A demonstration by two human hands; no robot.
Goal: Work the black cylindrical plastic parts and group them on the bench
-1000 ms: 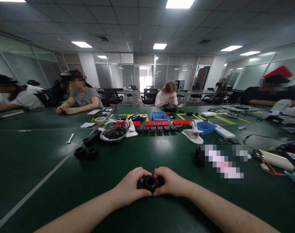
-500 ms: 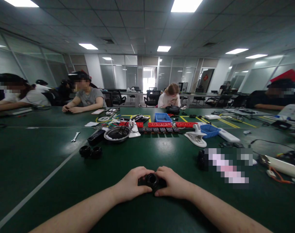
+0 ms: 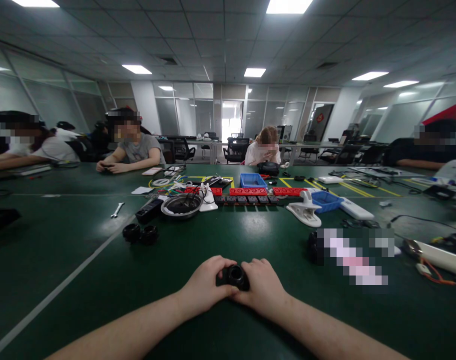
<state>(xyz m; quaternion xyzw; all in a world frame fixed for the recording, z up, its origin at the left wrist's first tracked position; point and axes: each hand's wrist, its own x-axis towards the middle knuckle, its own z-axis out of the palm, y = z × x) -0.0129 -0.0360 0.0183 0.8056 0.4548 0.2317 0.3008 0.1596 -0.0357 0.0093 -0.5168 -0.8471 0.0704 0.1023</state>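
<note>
Both my hands meet low in the middle of the view, over a dark green table (image 3: 250, 235). Between them sits a small black round part (image 3: 235, 276) with a hole in its top. My left hand (image 3: 205, 287) wraps its fingers round the part's left side. My right hand (image 3: 263, 290) curls over the right side, knuckles up, hiding much of the part. Two similar black round parts (image 3: 140, 233) lie on the table farther off to the left.
Beyond my hands lie a round metal dish (image 3: 181, 205), a white clamp (image 3: 305, 210), blue bins (image 3: 252, 180), red and black strips (image 3: 246, 192), a wrench (image 3: 117, 210) and cables at the right. Several people sit along the far and side edges.
My right hand has turned inward over the black part, covering more of it. The view has shifted slightly. A dark object has appeared at the left edge.
</note>
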